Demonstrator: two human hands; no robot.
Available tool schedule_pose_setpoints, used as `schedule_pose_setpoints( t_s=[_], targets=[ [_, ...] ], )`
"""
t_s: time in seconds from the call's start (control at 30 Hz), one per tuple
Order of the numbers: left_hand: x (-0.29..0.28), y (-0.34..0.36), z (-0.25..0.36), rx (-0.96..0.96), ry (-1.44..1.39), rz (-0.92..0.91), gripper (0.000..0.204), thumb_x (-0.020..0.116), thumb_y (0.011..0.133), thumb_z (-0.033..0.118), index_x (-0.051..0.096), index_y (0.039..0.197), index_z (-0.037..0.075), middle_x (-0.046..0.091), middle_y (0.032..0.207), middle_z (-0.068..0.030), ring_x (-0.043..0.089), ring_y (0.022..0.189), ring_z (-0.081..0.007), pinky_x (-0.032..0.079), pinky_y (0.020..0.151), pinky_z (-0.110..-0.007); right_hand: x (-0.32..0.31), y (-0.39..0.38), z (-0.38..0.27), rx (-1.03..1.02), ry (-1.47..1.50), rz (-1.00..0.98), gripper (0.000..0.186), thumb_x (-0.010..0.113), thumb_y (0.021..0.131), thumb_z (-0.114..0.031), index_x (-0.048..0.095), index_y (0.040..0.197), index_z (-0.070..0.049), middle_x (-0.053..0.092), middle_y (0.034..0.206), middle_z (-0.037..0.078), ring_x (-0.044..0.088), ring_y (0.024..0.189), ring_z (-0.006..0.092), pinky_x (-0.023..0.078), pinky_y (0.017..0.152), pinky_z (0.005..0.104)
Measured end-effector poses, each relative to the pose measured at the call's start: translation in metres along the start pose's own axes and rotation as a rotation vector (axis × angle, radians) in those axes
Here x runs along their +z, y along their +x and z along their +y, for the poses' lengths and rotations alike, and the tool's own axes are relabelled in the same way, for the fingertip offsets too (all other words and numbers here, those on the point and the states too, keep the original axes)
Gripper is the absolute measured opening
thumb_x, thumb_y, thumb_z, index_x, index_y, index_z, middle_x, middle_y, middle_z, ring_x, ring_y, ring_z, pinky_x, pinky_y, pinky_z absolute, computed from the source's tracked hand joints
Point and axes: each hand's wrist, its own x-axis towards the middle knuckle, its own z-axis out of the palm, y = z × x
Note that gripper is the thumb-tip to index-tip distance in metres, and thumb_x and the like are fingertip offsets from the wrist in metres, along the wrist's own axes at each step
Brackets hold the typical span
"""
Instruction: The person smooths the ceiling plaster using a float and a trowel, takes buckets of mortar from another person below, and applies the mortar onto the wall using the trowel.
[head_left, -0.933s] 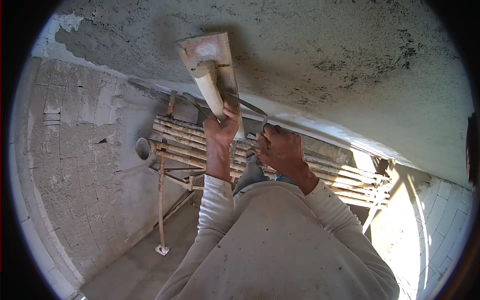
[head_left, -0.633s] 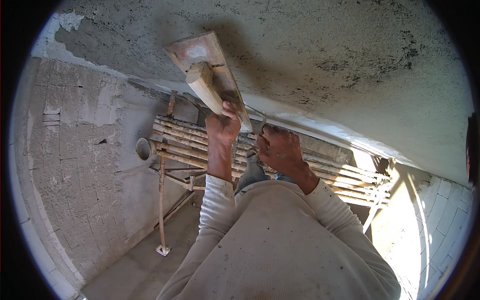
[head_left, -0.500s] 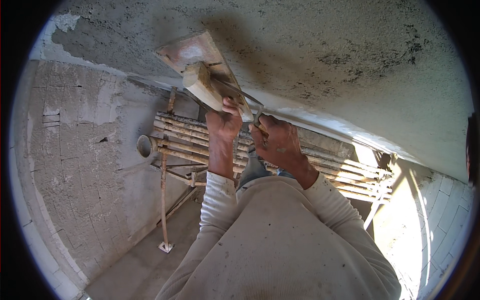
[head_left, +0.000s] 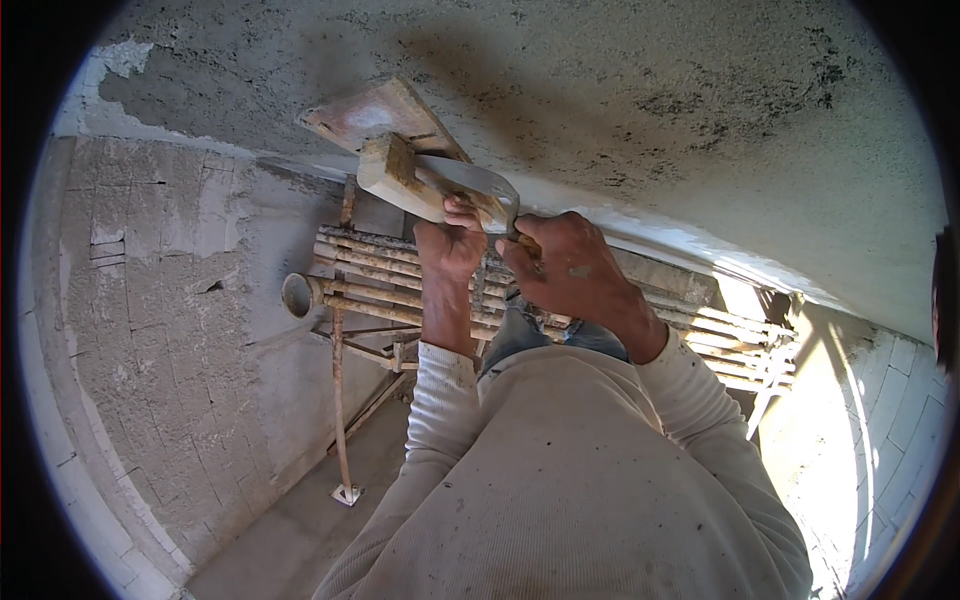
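Observation:
My left hand (head_left: 452, 245) is wrapped round the wooden handle of a plasterer's float (head_left: 375, 112), holding its board up close to the plastered surface. My right hand (head_left: 570, 262) is closed on the handle of a trowel (head_left: 470, 176). The trowel's metal blade lies across the float, next to the float's handle, its bent neck rising just ahead of my right fingers. Both hands are close together in front of my chest. Wet-looking grey plaster (head_left: 640, 110) with rough dark patches spreads beyond the float. The float's far face is mostly hidden.
Scaffold poles (head_left: 370, 268) run side by side below my hands, with a round open container (head_left: 297, 296) at their left end. An upright rusty prop (head_left: 340, 420) stands on the floor. A rough block wall (head_left: 160, 330) is at left; sunlit blockwork (head_left: 890, 430) at right.
The trowel blade has turned to show its flat face beside the float's handle. My right hand has shifted slightly right; the float tilts differently. The view has moved a little.

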Motion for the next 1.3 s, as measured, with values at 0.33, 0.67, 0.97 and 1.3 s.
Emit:
schedule_pose_setpoints(
  t_s=[0.33,0.67,0.97,1.3],
  targets=[
    [-0.03,0.001,-0.001,0.067,0.176,-0.042,0.026,0.058,0.103,0.02,0.064,0.1,-0.004,0.066,0.082,-0.0128,0.066,0.069,-0.0177,0.058,0.054,-0.024,0.005,0.009,-0.01,-0.071,-0.214,-0.003,0.022,0.072,0.09,-0.022,0.067,0.083,-0.002,0.064,0.068,0.02,0.064,0.065,0.0414,0.05,0.064,0.0504],
    [-0.036,-0.023,-0.006,-0.004,0.232,-0.286,0.025,0.064,0.103,0.02,0.065,0.105,-0.004,0.067,0.084,-0.0106,0.062,0.068,-0.0104,0.05,0.055,-0.021,0.019,-0.029,0.003,-0.001,-0.307,-0.049,0.021,0.069,0.088,-0.021,0.066,0.081,-0.001,0.066,0.07,0.02,0.07,0.07,0.0379,0.056,0.07,0.0498],
    [-0.032,-0.025,-0.013,0.092,0.302,-0.161,0.031,0.064,0.103,0.027,0.067,0.097,-0.003,0.065,0.079,-0.0125,0.061,0.065,-0.0126,0.051,0.053,-0.023,0.028,-0.033,0.007,0.055,-0.289,-0.04,0.023,0.067,0.093,-0.029,0.067,0.089,-0.006,0.067,0.075,0.018,0.068,0.077,0.0395,0.053,0.072,0.0508],
    [-0.038,-0.019,0.014,0.108,0.142,-0.003,0.025,0.056,0.105,0.023,0.066,0.106,0.0,0.067,0.081,-0.0122,0.067,0.064,-0.0167,0.056,0.052,-0.025,0.012,-0.059,0.031,0.06,-0.308,0.065,0.023,0.072,0.091,-0.023,0.065,0.081,-0.003,0.064,0.067,0.019,0.066,0.068,0.0416,0.052,0.063,0.0492]
  ],
)
